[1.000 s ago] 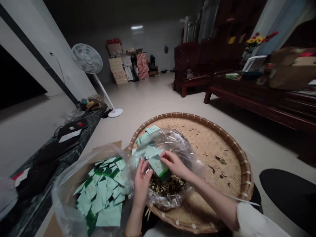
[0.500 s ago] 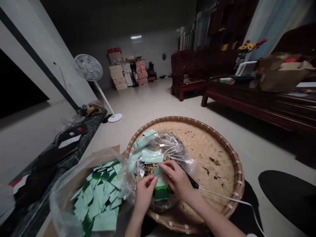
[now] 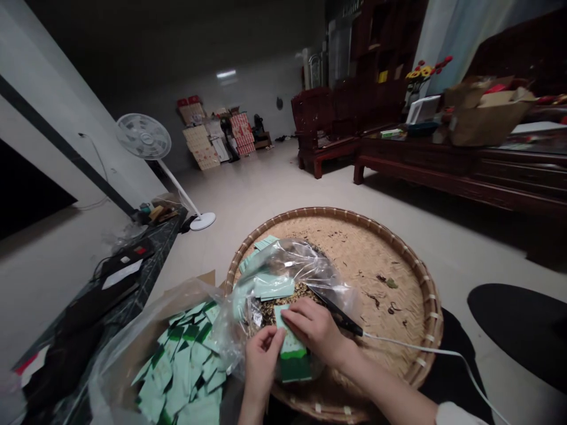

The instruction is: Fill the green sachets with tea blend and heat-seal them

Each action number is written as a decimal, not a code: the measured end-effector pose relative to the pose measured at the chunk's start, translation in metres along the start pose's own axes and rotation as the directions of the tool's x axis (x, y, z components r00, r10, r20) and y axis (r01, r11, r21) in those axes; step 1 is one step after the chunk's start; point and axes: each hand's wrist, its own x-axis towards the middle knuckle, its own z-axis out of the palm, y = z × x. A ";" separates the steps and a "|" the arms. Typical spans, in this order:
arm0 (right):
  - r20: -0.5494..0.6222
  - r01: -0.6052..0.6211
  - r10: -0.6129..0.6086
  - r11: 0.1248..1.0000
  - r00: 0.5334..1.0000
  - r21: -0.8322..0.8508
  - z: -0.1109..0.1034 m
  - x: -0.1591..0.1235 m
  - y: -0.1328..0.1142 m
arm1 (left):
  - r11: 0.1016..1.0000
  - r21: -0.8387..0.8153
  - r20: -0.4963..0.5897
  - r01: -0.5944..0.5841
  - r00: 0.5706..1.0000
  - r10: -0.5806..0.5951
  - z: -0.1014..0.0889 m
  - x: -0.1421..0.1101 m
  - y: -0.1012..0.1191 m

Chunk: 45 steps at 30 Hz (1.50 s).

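A small light-green paper packet point(image 3: 293, 349) with a dark-green end is between my two hands, above the open clear plastic bag point(image 3: 305, 260). My left hand point(image 3: 261, 359) pinches its left edge. The fingers of my right hand point(image 3: 315, 330) are closed on its upper part. Under the packet, a dry mix of dark and yellowish bits point(image 3: 271, 311) lies in the bag, with a stack of flat green packets point(image 3: 274, 287) on top. Just beyond my right hand rests a black corded tool point(image 3: 339, 311), partly hidden, resembling a hair straightener.
The bag sits in a round woven bamboo tray point(image 3: 427, 295) scattered with dry leaf bits. To the left, a plastic-lined box holds many green packets point(image 3: 181, 360). A white cord point(image 3: 407, 347) crosses the tray's right rim. A black round stool point(image 3: 518, 324) stands right.
The packet has shifted slightly down and right with both hands on it. My right fingers have folded closer over its top. The camera view has turned a little to the right.
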 end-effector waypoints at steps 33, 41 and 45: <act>0.051 -0.169 0.162 0.963 0.985 0.211 -0.004 -0.004 0.001 | 0.988 0.139 0.014 -0.063 0.998 0.061 -0.006 0.004 -0.007; 0.037 -0.142 0.138 0.979 0.990 0.147 -0.002 -0.009 0.003 | 0.980 0.173 0.002 -0.102 0.995 0.104 -0.003 0.004 -0.006; 0.014 -0.042 0.041 0.993 0.999 0.110 -0.005 -0.006 0.001 | 0.987 0.148 -0.014 -0.057 0.998 0.059 -0.003 0.005 -0.008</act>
